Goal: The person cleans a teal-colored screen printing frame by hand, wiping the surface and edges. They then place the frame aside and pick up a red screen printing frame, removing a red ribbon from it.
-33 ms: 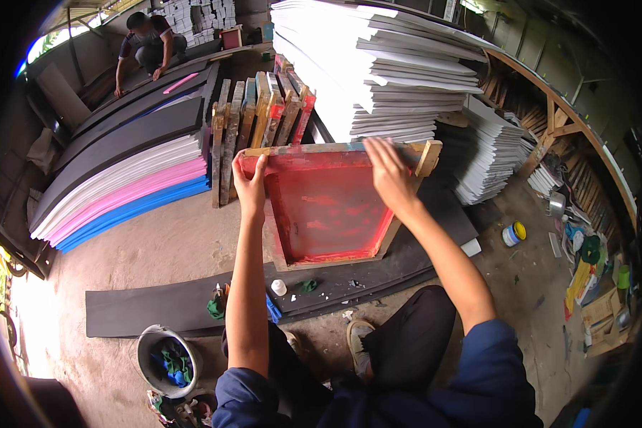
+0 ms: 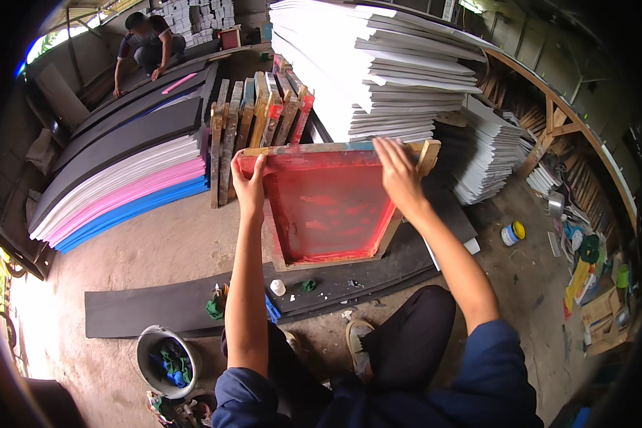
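Observation:
A wooden screen printing frame [image 2: 328, 214] with red-stained mesh stands tilted up in front of me, its lower bar over the black sheets. At its upper left corner my left hand [image 2: 248, 184] is closed round the wood, thumb on the near side. My right hand [image 2: 401, 177] lies over the top bar close to the upper right corner, fingers together and bent across it. Its fingertips are slightly blurred and partly out of sight beyond the bar. Black foam-like sheets [image 2: 157, 310] lie on the floor below, with a small white cup-like piece [image 2: 277, 287] on them.
Several more paint-stained frames [image 2: 248, 135] stand in a row behind. To their left is a stack of black, white, pink and blue sheets [image 2: 121, 189]; a tall white stack [image 2: 399, 85] rises at the back. A bucket of rags [image 2: 141, 357], a yellow-rimmed tin [image 2: 512, 234] and a crouching person [image 2: 150, 50] are around.
My right hand has slid a little to the right along the frame's top bar. My left hand keeps its hold at the corner.

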`<state>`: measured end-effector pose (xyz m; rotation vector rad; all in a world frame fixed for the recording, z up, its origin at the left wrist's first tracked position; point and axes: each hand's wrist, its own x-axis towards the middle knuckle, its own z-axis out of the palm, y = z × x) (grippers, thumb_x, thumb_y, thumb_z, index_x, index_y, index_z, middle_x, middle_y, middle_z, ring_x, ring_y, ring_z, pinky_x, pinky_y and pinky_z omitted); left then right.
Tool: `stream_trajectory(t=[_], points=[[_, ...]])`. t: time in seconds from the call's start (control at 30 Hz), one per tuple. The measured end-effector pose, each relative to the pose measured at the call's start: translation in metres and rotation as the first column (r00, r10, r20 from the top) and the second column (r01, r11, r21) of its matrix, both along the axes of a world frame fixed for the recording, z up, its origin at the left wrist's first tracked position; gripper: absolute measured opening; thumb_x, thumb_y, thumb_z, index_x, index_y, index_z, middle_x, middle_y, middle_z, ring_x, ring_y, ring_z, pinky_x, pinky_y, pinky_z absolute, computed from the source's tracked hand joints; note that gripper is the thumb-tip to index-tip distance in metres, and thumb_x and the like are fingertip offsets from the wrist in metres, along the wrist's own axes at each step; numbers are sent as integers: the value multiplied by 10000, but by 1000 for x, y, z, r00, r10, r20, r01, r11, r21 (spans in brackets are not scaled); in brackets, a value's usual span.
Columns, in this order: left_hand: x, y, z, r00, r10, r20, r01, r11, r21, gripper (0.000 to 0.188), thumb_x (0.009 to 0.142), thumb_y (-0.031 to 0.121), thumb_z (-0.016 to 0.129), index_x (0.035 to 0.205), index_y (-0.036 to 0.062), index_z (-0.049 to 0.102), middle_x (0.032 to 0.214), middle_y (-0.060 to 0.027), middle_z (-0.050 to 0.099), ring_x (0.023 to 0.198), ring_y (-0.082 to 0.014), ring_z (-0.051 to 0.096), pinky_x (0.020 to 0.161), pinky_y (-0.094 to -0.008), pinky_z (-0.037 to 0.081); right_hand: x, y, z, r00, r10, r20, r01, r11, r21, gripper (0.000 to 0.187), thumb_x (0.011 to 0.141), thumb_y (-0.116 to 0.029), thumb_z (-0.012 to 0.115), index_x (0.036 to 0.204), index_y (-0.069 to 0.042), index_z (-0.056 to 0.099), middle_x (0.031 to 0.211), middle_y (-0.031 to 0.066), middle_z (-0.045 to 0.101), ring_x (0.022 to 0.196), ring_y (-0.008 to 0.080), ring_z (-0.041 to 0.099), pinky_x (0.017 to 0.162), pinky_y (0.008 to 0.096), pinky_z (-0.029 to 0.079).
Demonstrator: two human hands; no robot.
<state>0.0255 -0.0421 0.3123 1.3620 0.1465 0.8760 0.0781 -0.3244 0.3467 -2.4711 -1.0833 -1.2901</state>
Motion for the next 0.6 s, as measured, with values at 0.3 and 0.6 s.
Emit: stream_trajectory(t=[0.3,0.6], points=[[9,1,2,998,59,23,-60,997,42,477,814,266,636,1196,56,441,1084,-62,527,983,-135,500,841,-263,401,9,-49,59,994,-36,-107,50,989,138,282,758,37,496,1026,10,581,956,145,597,994,314,516,836,367,446],[12,0,3,999,48,7,-48,999,-18,503,801,267,650,1194,44,429,1119,-84,507,1027,-169,474,897,-288,359,9,-16,32,989,36,-147,-8,983,185,154,753,19,545,887,20,619,801,111,577,853,261,531,741,337,447]])
